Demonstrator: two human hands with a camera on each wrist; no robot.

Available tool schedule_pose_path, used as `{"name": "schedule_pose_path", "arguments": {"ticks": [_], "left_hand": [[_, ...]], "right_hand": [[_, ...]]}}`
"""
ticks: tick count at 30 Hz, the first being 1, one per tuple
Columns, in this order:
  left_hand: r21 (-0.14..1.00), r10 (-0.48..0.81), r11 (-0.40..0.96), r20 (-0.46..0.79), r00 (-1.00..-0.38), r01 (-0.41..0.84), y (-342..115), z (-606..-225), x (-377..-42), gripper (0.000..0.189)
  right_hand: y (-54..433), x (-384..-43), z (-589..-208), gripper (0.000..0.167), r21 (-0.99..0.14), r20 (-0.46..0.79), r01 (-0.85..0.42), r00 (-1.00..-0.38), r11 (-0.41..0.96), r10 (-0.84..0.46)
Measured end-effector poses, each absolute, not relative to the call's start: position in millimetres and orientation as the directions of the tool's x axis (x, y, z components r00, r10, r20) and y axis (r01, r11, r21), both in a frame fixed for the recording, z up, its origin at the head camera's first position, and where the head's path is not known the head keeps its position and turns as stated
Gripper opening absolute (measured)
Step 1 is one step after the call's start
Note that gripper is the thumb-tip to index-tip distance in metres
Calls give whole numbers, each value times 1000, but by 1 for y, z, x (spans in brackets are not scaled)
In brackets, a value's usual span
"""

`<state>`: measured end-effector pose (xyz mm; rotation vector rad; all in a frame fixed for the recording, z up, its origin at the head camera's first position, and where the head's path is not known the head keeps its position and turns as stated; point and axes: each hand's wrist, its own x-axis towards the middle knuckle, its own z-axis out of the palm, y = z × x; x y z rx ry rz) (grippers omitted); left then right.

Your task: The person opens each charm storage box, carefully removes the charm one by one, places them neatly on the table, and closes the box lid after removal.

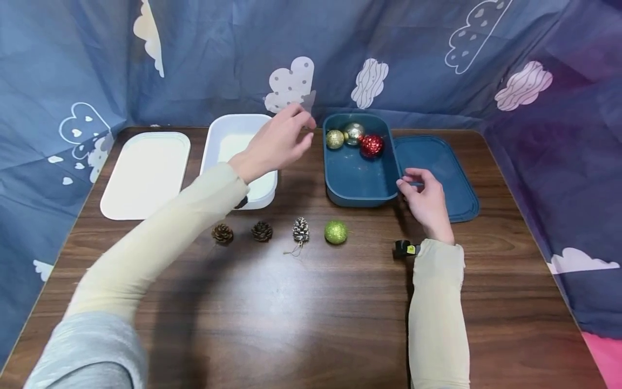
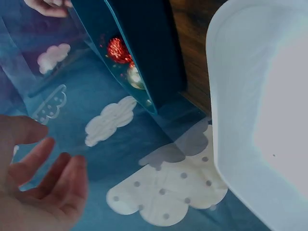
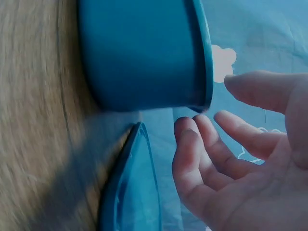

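The desk (image 1: 311, 335) had a dark brown wood-grain top with a patch of glare on its near half. Blue cloth (image 1: 194, 65) printed with white clouds hung behind its far edge and along its left and right edges, and a pink patch (image 1: 604, 359) showed past the near right corner.

Along the far edge, a white lid (image 1: 146, 173) lay toward the left corner, a white box (image 1: 210, 146) stood beside it, then a blue box (image 1: 359, 202), and a blue lid (image 1: 432, 162) lay toward the right corner. A gold glitter ball (image 1: 335, 139), a shiny pale-gold ball (image 1: 354, 133) and a red glitter ball (image 1: 372, 146) sat together at the far end of the blue box.

In front of the boxes ran a row: a brown pine cone (image 1: 222, 234), a darker pine cone (image 1: 262, 231), a frosted pine cone (image 1: 301, 230) with a string loop, and a green glitter ball (image 1: 336, 232).

The left forearm (image 1: 165, 227) reached from the near left corner, hiding part of the white box. The left hand (image 1: 284, 138) hung above that box's right rim, fingers loosely bent, holding nothing. The right hand (image 1: 426, 199) partly covered the blue lid; its fingers were curved and apart from the thumb, grasping nothing, beside the blue box's near right corner. Whether they touched the rim could not be told.
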<state>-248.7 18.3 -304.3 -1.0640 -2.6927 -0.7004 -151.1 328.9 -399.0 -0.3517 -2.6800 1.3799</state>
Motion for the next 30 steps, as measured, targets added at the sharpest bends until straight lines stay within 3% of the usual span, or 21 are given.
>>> {"name": "schedule_pose_path", "arguments": {"ticks": [3,9,18,25,30], "left_hand": [[355,615,612,349,-707,707,31,-312,-260,26],[177,685,627,338,-646,758,48,-331,-278,24],[264,656,707,104,-748,656,80,-350,-299,38],[251,683,708,-5,-731,660,97,-364,-309,45],[234,648,753,-101,-754,615,106,-369,-313,53]], "right_hand": [[334,-147,-398,52,-802,-5,154,-968,578,250],[336,-142,-403,51,-784,-20,157,-973,601,229],[330,-145,-403,51,-754,-51,154,-983,638,176],[330,-143,-400,53,-738,-53,150,-985,658,165],[330,-144,-399,54,-739,-54,149,-985,657,163]]}}
